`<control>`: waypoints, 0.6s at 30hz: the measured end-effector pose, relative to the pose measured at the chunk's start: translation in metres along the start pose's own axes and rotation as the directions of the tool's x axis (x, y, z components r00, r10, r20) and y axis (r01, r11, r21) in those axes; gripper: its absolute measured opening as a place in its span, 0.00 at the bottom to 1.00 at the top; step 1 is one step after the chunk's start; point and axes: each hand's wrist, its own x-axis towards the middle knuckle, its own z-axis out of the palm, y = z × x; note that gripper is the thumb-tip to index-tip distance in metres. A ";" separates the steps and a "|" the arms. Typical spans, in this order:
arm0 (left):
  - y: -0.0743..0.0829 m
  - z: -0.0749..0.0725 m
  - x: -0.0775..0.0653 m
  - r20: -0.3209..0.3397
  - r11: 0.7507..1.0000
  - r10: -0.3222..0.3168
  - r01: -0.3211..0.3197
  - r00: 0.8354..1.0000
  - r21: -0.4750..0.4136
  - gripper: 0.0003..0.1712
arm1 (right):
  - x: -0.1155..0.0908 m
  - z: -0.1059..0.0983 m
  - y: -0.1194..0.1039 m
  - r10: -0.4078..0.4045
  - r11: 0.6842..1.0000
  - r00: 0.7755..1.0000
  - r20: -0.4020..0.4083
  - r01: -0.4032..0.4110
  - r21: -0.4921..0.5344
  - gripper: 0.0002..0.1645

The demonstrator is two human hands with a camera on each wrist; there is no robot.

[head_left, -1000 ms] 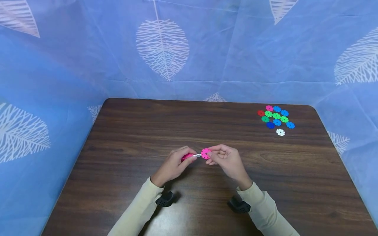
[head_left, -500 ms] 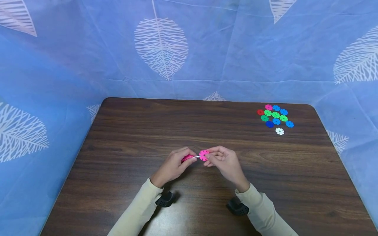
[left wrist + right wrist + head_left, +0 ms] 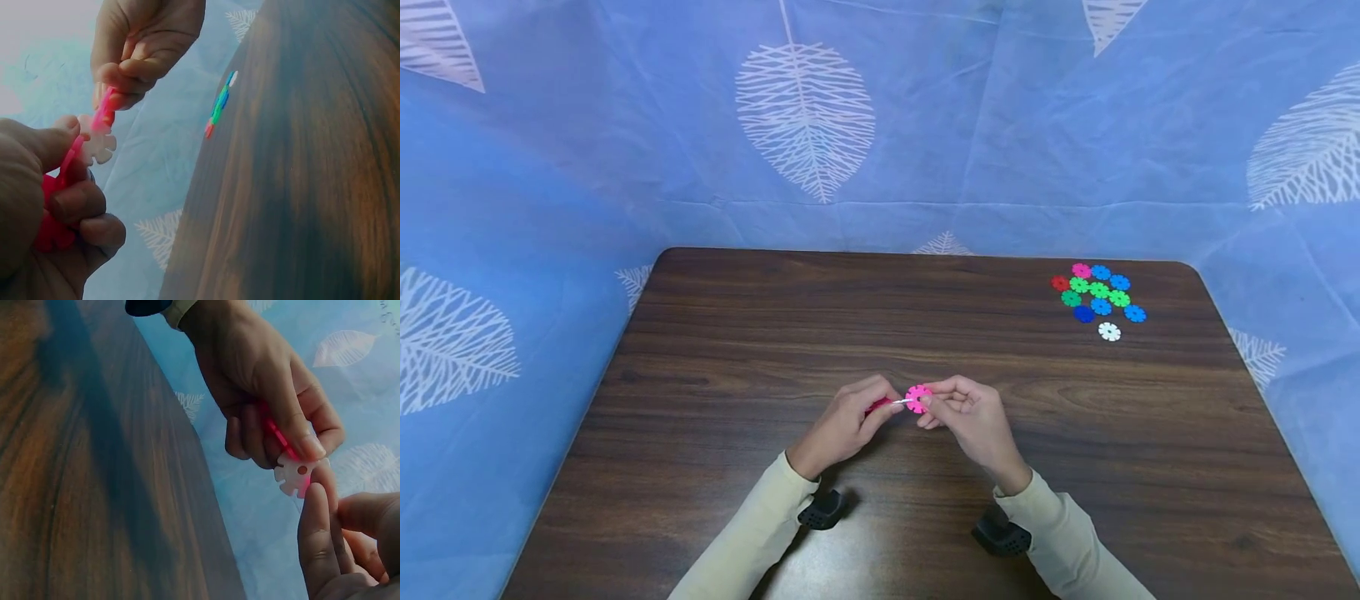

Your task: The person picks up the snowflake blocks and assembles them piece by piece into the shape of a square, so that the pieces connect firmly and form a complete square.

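Above the table, my left hand [image 3: 847, 418] grips a joined piece of notched interlocking discs. Its pink discs [image 3: 55, 222] sit partly behind the fingers, and a white disc [image 3: 99, 147] sticks out towards the other hand. My right hand [image 3: 977, 421] pinches a single pink interlocking disc [image 3: 916, 399] between thumb and fingers. That disc meets the rim of the white one at an angle; how deeply their slots engage I cannot tell. From the right wrist, the white disc [image 3: 291, 474] shows between the thumb of the left hand and the fingertips [image 3: 317, 506] of the right.
Several loose interlocking discs in green, blue, red and pink [image 3: 1099, 290] lie flat at the table's [image 3: 760, 308] far right. A white loose disc [image 3: 1109, 332] lies just in front of them. Blue leaf-patterned cloth [image 3: 925, 125] hangs behind the table.
My right hand has shifted slightly left and down, bringing its pink disc closer to the left hand. The white disc now appears more edge-on. The left hand has stayed nearly in place.
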 end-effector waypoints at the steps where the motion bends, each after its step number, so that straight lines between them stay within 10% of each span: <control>1: -0.001 0.001 0.000 0.002 1.000 0.005 -0.005 1.000 0.000 0.04 | 0.000 0.000 0.001 -0.001 1.000 1.000 -0.001 0.001 0.005 0.12; 18: -0.001 0.004 0.012 0.162 0.993 -0.117 0.110 0.980 0.053 0.19 | -0.003 -0.004 0.004 0.185 0.974 0.981 -0.054 -0.191 -0.125 0.14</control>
